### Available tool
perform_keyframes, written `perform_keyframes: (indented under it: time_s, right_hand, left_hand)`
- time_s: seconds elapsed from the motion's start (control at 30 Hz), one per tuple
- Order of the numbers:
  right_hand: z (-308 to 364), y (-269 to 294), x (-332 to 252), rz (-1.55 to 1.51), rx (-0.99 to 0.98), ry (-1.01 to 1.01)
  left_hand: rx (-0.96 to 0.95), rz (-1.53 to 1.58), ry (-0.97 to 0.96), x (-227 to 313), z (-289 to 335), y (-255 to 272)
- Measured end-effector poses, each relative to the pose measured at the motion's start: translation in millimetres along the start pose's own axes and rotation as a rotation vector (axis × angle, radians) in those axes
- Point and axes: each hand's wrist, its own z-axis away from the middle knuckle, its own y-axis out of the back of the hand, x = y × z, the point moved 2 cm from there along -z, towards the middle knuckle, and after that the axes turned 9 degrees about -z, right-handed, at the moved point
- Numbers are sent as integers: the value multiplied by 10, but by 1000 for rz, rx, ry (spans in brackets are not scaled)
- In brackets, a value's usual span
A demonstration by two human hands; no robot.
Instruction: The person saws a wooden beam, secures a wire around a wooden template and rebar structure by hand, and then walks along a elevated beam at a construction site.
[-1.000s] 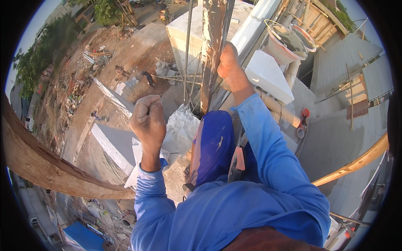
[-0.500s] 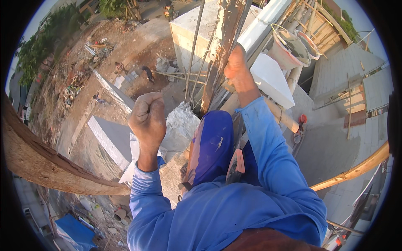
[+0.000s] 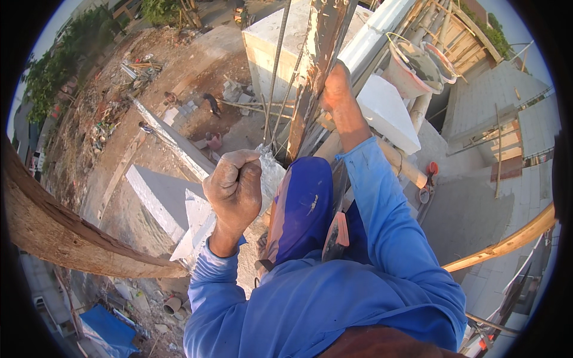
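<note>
My left hand (image 3: 234, 186), dusty grey, is closed in a fist with thumb and forefinger pressed together. Whatever it may pinch is too small to make out. Below it lies a crumpled silvery-white sheet (image 3: 271, 173), and a jagged white piece (image 3: 200, 218) shows beside my wrist. My right hand (image 3: 339, 89) is curled against the right edge of a rusty, paint-flaked post (image 3: 315, 71), its fingers mostly hidden on the far side. Steel rods (image 3: 276, 77) run just left of the post. My blue-trousered knee (image 3: 304, 191) is bent beneath my arms.
A mortar-smeared bucket (image 3: 412, 71) stands right of my right hand, near a white block (image 3: 388, 113) and a bamboo pole (image 3: 403, 164). Wooden beams (image 3: 77, 230) flank me. The ground lies far below, with rubble and several people (image 3: 211, 105). A concrete block (image 3: 268, 51) stands ahead.
My left fist has moved right and slightly down, closer to the knee and over the silvery sheet. My right hand stays at the post.
</note>
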Motion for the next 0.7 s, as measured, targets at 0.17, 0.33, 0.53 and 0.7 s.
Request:
perform_keyframes:
  time_s: [0.17,0.33,0.53,0.7]
  right_hand:
    - [62,-87,-28,-90,38,-58]
    - [19,-51,12,-146,-32,-53]
    - [15,-64,20,-148,-103,-55]
    - [31,-15,-21,-152,-163,-72]
  left_hand:
    - [-184,27,-240,251,91,-314]
    - [-302,-29,-459,429,61,-787]
    - [-428,-154,-529,586,-60,-1284]
    - [-444,-268,-485,697,-195,-1712]
